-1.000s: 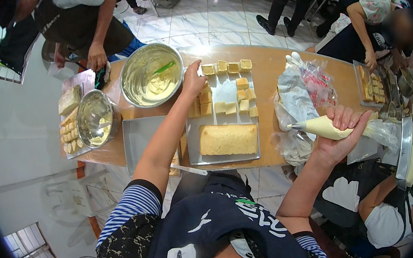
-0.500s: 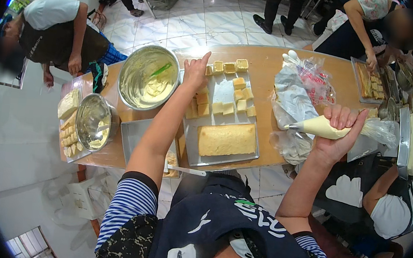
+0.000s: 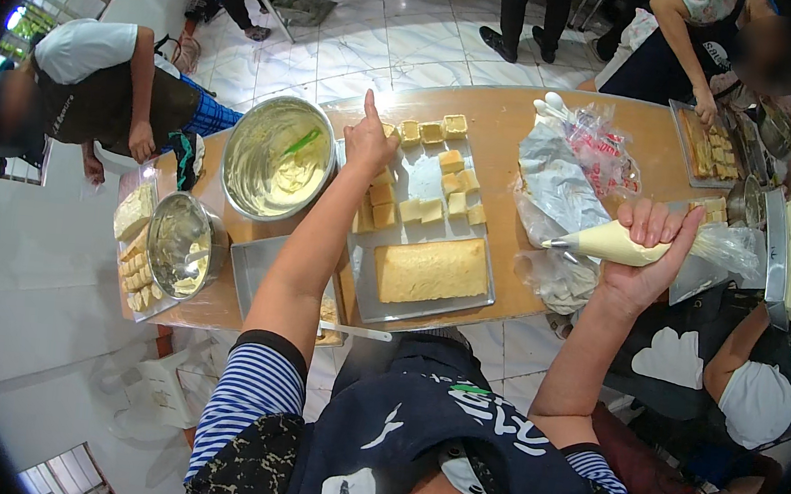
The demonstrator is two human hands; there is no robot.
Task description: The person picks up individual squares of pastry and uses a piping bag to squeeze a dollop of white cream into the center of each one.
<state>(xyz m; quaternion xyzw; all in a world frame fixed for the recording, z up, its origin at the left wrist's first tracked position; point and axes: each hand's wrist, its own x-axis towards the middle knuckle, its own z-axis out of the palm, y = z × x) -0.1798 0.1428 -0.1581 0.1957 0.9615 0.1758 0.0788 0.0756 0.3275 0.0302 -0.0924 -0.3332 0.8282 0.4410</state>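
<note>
My right hand (image 3: 645, 247) is wrapped round a piping bag (image 3: 596, 240) full of pale yellow cream. The bag lies nearly level above the table, its metal tip toward the left and its clear twisted end toward the right. My left hand (image 3: 367, 141) is over the far left of a metal tray (image 3: 366, 282), index finger stretched out away from me, other fingers partly curled beside the cake pieces. Nothing shows in it. Hollowed cake squares (image 3: 432, 133) line the tray's far edge. Several plain cake cubes (image 3: 460, 183) stand nearer, and an uncut cake slab (image 3: 432, 271) lies closest.
Left of my forearm are a large steel bowl (image 3: 231, 169) of cream with a green spatula (image 3: 303, 140), and a smaller steel bowl (image 3: 157, 253). Crumpled plastic wrapping (image 3: 564, 178) lies right of the tray. A white-handled spatula (image 3: 359, 332) overhangs the near edge. Co-workers stand at both table ends.
My left hand has shifted slightly left and nearer, its index finger now pointing straighter away. My right hand holds the piping bag almost unmoved.
</note>
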